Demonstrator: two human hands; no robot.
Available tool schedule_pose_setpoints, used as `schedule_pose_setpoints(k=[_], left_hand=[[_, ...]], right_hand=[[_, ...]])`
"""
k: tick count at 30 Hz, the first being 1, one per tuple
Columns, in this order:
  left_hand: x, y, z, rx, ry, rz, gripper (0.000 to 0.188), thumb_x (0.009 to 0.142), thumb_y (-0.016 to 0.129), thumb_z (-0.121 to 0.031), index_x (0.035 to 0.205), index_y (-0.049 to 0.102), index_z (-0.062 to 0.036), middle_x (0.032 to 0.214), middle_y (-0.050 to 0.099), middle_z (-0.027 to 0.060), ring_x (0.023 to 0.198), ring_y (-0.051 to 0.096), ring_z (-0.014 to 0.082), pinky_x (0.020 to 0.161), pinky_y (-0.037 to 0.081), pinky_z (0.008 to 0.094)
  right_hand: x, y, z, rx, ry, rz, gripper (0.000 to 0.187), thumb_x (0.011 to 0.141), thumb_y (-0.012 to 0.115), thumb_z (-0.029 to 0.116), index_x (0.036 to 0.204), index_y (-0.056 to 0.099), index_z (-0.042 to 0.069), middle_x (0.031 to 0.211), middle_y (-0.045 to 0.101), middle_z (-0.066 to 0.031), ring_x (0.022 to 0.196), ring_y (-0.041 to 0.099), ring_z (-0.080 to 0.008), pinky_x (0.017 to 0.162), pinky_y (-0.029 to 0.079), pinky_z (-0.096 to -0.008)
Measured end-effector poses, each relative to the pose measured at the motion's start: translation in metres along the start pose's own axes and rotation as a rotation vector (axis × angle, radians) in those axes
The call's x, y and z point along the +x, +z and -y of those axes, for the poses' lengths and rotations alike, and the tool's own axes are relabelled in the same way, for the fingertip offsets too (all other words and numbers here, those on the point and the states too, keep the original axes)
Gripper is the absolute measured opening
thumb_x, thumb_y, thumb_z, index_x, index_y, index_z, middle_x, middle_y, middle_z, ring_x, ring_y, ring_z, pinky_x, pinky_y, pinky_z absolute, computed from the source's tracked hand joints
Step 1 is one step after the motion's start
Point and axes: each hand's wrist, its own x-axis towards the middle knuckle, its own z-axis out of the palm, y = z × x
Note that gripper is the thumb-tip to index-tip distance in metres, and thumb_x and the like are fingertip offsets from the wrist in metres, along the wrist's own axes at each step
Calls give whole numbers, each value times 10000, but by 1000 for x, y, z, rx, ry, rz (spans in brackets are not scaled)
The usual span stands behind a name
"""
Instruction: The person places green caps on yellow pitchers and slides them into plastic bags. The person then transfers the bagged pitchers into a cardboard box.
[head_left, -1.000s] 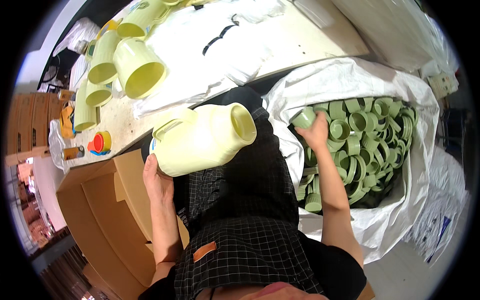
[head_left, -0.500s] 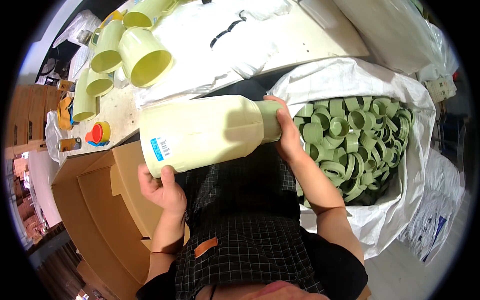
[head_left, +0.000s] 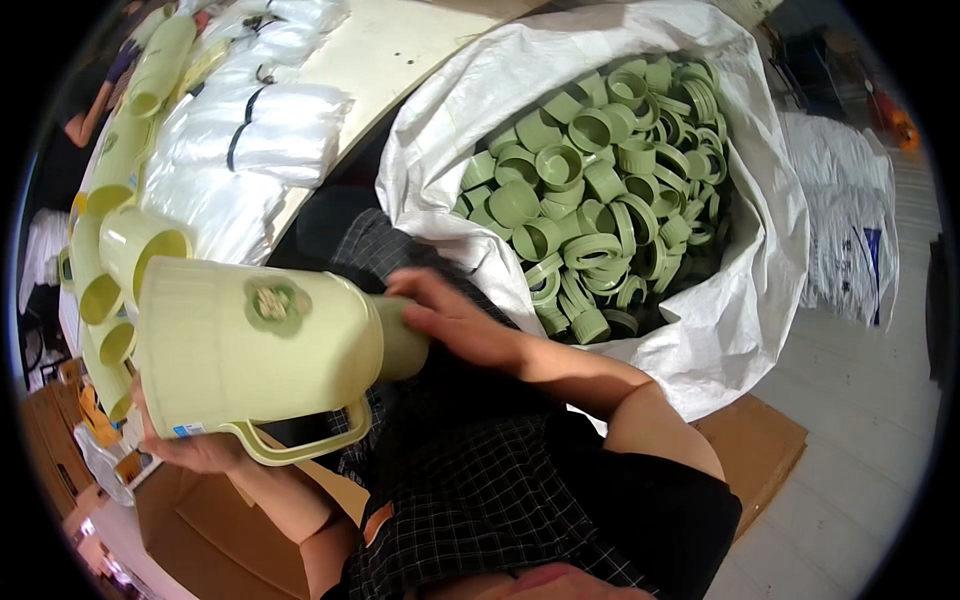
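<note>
Left hand: grip curled under base of vacuum flask | right hand: grip wrapped around green cap | handling: likely light, stiff, slippery; steadiest by handle and base

The jug lay across the person's front, its base end at the left hand, the cap at its right end under the right hand. Ahead rightward, a sack held loose caps; right of it, a bundle lay on the floor. Ahead leftward, plastic bags lay on a table, other jugs left of them
</note>
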Motion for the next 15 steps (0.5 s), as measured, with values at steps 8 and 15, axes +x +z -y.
schedule_pose_setpoints(k=[8, 15], left_hand=[[-36, 82, 51, -343, -170, 506, 447, 921, 591, -408, 1141, 585, -19, 1263, 541, 161, 1177, 503, 264, 1121, 331, 446], [-84, 20, -34, 435, -273, 682, 745, 839, 752, -258, 1465, 421, -26, 1477, 457, 151, 1169, 517, 275, 893, 459, 354]], right_hand=[[-14, -299, -71, -579, 103, -1694, 718, 864, 788, 319, 1295, 444, -141, 1139, 612, -200, 1005, 609, -322, 898, 487, -412], [-46, -291, -67, -313, -222, -1554, 595, 882, 769, 275, 1298, 506, -59, 1024, 637, -130, 848, 596, -176, 735, 491, -315]])
